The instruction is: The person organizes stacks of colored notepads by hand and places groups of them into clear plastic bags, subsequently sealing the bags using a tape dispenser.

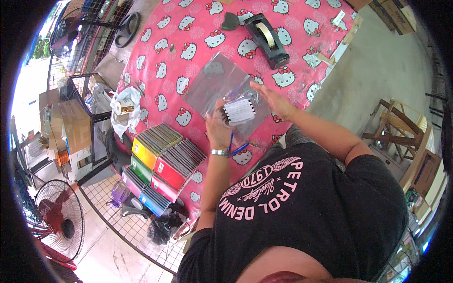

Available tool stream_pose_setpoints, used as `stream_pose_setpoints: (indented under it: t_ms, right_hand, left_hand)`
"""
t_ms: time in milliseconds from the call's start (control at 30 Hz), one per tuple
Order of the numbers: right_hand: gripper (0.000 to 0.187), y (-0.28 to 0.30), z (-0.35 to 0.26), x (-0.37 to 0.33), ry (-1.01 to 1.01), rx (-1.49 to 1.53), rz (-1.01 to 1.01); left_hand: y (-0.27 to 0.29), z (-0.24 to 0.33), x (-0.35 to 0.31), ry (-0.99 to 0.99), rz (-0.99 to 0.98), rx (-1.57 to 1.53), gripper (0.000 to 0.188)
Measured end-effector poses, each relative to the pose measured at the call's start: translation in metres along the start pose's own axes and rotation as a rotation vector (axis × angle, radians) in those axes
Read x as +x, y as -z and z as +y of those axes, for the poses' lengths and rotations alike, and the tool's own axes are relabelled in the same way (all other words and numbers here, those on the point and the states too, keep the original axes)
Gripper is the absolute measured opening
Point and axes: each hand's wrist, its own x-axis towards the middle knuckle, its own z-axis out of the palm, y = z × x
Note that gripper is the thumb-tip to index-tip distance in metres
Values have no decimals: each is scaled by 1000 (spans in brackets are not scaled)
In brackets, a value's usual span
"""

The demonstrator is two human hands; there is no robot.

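A small white stack [239,112] with black marks along two opposite edges, perhaps bound pads seen edge-on, rests on a clear plastic bag or sheet [207,85] over the pink table. My left hand [218,126] is against the stack's left side, fingers partly hidden behind it, and seems to grip it. On the other side is my right hand [277,101], its fingers stretched out along the plastic near the stack's far right corner. A slim blue object [241,149] lies just nearer than the stack; its kind is unclear.
A black tape dispenser [268,40] stands at the back of the pink patterned table cover [188,28]. Spiral notebooks [160,151] are piled at the left, by a white plastic bag [126,111] with a roll. A fan [59,221] and cardboard boxes [66,122] stand further left.
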Motion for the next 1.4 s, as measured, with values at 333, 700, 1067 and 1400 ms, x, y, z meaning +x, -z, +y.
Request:
stream_pose_setpoints:
  t_ms: [333, 700, 1067, 1400]
  right_hand:
    - [42, 9, -28, 38, 113, -600, -385]
    - [19, -21, -34, 20, 565, -920, -96]
    - [19, -33, -30, 2, 713, -1105, -91]
    - [24, 14, -54, 37, 799, -1110, 420]
  left_hand:
    - [15, 37, 35, 281, -128, 469, 37]
    - [-31, 37, 17, -314, -90, 1649, 28]
    - [-6, 18, 4, -668, -175, 1687, 25]
    - [-25, 15, 2, -433, 320, 1749, 19]
